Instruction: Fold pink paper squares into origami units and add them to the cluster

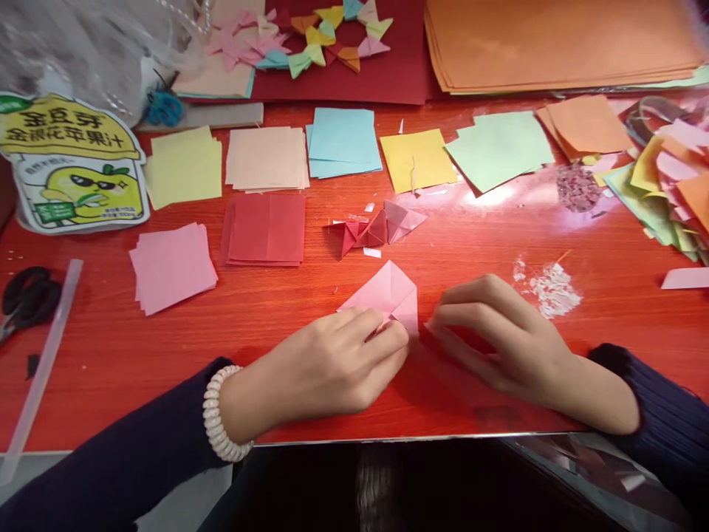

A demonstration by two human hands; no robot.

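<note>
A folded pink paper (389,293) lies on the red table (277,325) in front of me. My left hand (337,362) pinches its near corner with curled fingers. My right hand (498,336) rests just to the right, its fingertips touching the paper's right edge. Beyond the pink paper lie folded red and pink pieces (377,227).
Stacks of paper squares line the table: pink (171,266), red (264,227), yellow-green (182,166), beige (266,157), blue (343,140), yellow (416,159), green (498,148). Scissors (25,299) lie far left by a juice pouch (72,166). Paper scraps (551,284) sit right. A ring of folded pieces (332,33) lies at the back.
</note>
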